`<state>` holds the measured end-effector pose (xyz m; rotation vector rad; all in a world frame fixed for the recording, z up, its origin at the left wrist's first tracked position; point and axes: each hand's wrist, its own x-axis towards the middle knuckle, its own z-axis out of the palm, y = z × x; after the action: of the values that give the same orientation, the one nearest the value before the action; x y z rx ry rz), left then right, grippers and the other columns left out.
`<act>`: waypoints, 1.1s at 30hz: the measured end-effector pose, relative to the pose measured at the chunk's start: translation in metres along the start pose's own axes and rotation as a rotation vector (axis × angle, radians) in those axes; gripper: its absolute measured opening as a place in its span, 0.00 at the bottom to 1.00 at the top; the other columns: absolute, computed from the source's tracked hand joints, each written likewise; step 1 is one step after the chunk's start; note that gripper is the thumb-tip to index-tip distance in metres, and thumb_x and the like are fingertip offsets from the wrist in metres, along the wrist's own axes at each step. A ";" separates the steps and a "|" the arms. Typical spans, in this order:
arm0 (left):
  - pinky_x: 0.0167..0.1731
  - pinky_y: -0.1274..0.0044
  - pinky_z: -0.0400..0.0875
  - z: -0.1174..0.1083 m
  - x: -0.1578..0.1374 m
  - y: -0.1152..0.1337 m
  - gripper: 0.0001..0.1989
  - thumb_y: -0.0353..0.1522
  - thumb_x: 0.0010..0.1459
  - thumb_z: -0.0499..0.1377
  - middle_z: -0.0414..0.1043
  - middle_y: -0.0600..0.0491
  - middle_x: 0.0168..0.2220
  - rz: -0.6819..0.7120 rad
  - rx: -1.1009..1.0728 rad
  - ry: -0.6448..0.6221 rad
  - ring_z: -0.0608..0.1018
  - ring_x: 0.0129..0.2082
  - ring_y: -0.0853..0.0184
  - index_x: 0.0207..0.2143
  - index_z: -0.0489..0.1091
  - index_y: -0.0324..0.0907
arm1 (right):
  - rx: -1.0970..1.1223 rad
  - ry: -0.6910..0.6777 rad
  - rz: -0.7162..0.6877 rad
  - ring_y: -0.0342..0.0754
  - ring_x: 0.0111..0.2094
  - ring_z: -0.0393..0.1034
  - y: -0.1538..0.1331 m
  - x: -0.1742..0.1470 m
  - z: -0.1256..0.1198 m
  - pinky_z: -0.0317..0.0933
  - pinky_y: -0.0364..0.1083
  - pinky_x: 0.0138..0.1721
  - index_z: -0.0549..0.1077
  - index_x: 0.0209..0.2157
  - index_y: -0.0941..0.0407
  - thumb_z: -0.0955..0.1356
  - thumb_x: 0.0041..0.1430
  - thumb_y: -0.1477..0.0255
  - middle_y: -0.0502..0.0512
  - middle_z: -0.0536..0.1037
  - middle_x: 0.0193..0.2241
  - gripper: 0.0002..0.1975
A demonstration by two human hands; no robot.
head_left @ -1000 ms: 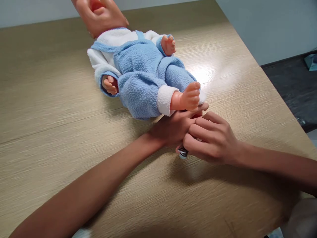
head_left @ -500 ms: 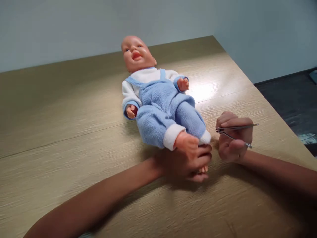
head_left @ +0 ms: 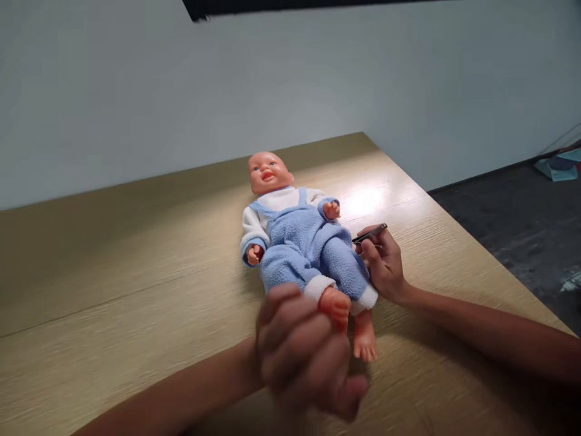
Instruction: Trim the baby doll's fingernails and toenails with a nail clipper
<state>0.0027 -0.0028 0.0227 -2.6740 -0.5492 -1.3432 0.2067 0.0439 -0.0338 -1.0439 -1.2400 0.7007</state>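
Baby doll (head_left: 313, 249) face-up, fuzzy blue overalls (head_left: 295, 225), white top (head_left: 278, 198), right fingers (head_left: 373, 254) gripping nail clipper (head_left: 370, 234), left fingers (head_left: 297, 339) curled, blurred, can't tell grip.

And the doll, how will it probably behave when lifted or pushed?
The clothes look fleecy, so they should grip well. The shiny head is probably stiff and more slippery. Lying on its back, the doll seems unlikely to roll.

The blurred left hand (head_left: 306, 351) is loosely curled; the right hand (head_left: 385, 263) has a thumb-and-finger grip.
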 end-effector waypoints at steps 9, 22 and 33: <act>0.31 0.71 0.63 0.023 0.029 -0.046 0.16 0.42 0.66 0.50 0.68 0.52 0.24 0.078 0.054 -0.082 0.72 0.27 0.65 0.32 0.64 0.39 | -0.104 -0.024 -0.501 0.50 0.38 0.69 0.005 -0.012 -0.002 0.68 0.50 0.37 0.67 0.49 0.56 0.66 0.62 0.72 0.58 0.71 0.37 0.14; 0.29 0.73 0.61 0.043 0.004 -0.075 0.19 0.38 0.68 0.45 0.63 0.55 0.21 0.409 -0.036 -0.133 0.69 0.24 0.67 0.25 0.63 0.40 | -0.182 -0.198 -0.675 0.43 0.23 0.59 -0.008 -0.007 -0.001 0.60 0.45 0.29 0.66 0.44 0.55 0.68 0.58 0.74 0.46 0.64 0.22 0.12; 0.34 0.72 0.64 0.043 0.013 -0.093 0.13 0.38 0.64 0.52 0.67 0.55 0.25 0.380 -0.016 -0.261 0.69 0.30 0.67 0.28 0.64 0.42 | -0.256 -0.224 -0.796 0.45 0.29 0.69 -0.016 -0.009 -0.001 0.70 0.49 0.36 0.67 0.40 0.54 0.69 0.58 0.76 0.50 0.73 0.26 0.09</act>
<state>0.0088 0.0979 0.0001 -2.7943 -0.0392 -0.9097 0.2042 0.0291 -0.0231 -0.5864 -1.8141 0.0367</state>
